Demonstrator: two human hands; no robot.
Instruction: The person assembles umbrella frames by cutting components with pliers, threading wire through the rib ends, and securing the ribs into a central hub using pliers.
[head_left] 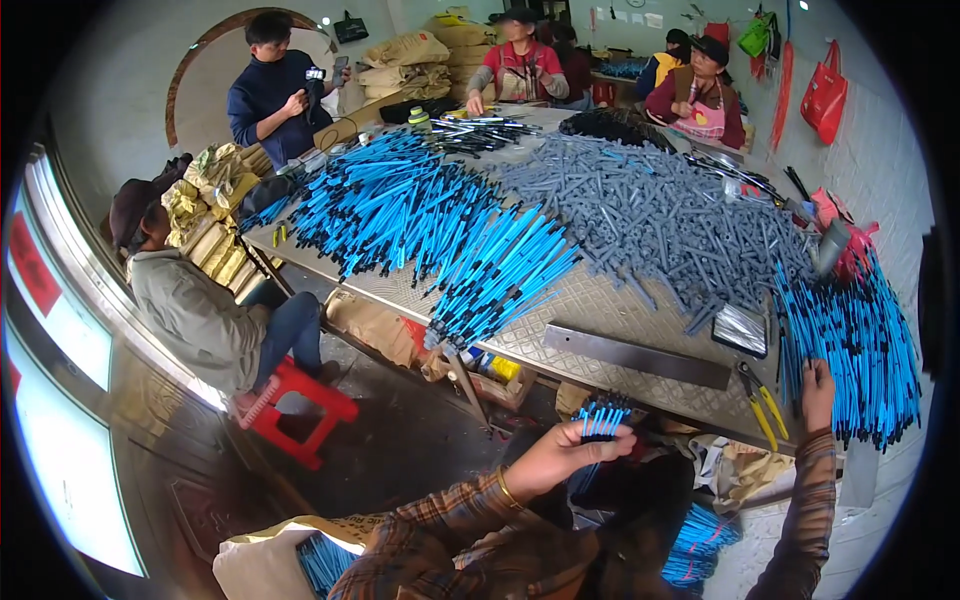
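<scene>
My left hand (560,455) is closed around a small bundle of blue rods with black tips (602,415), held upright below the table's near edge. My right hand (817,392) reaches up to a heap of blue rods (855,330) at the table's right end, its fingers resting on them. A big pile of blue rods (420,215) and a big pile of grey tubes (650,215) cover the metal table (580,300).
Yellow-handled pliers (760,400), a flat metal bar (635,355) and a small tray (742,328) lie near the front edge. A seated person (200,310) on a red stool (295,405) is at left; three others stand at the far side. Sack with blue rods (300,555).
</scene>
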